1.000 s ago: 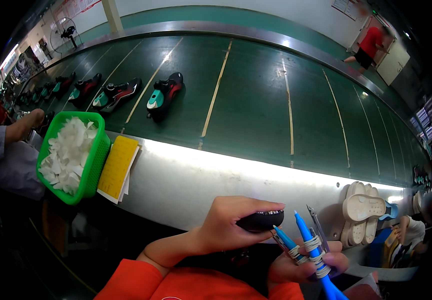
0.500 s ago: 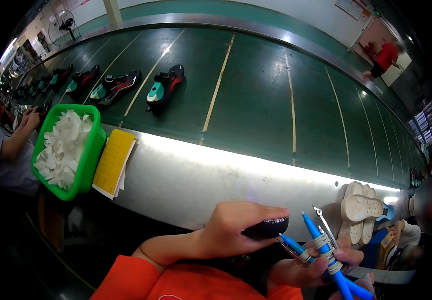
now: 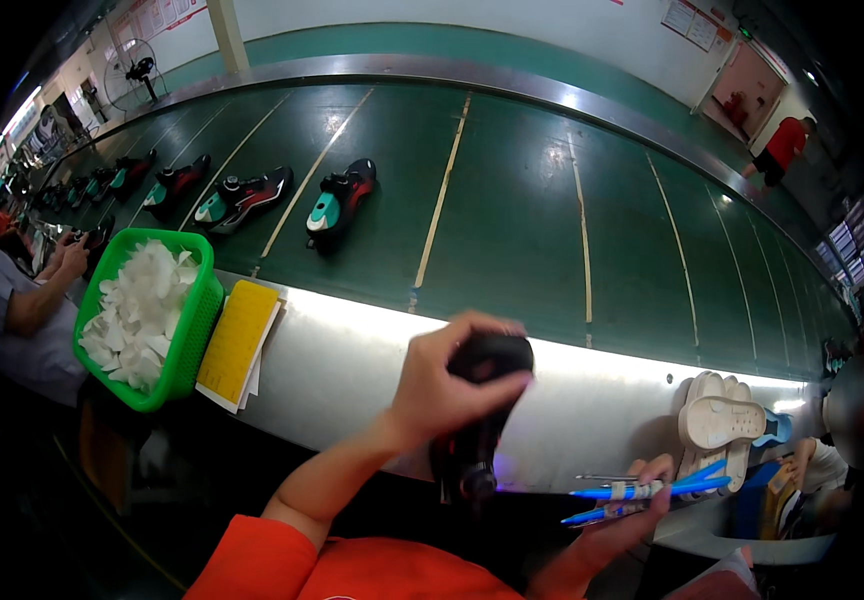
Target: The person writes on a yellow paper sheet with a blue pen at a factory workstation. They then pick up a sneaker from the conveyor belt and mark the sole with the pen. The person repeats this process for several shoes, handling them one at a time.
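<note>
A dark cleated-looking shoe (image 3: 472,440) hangs over the near edge of the metal ledge, somewhat blurred. My left hand (image 3: 422,390) is wrapped round one rounded end of it, and a round knob shows at its lower part. To the right, my right hand (image 3: 647,490) grips blue pens (image 3: 697,483) bound with pale rubber bands. A thin metal compass-like tool lies along them; its details are smeared. The pens point left toward the shoe but stay apart from it.
A green basket (image 3: 208,310) of white paper pieces and a yellow booklet (image 3: 237,340) sit on the ledge (image 3: 352,350) at left. Black-red-teal shoes (image 3: 342,205) stand on the green conveyor (image 3: 522,220). Cream soles (image 3: 722,422) lie at right. Co-workers (image 3: 27,310) are nearby.
My left hand has raised and turned the shoe, so more of it shows. My right hand has swung the pens from upright to nearly level. The whole view has shifted slightly.
</note>
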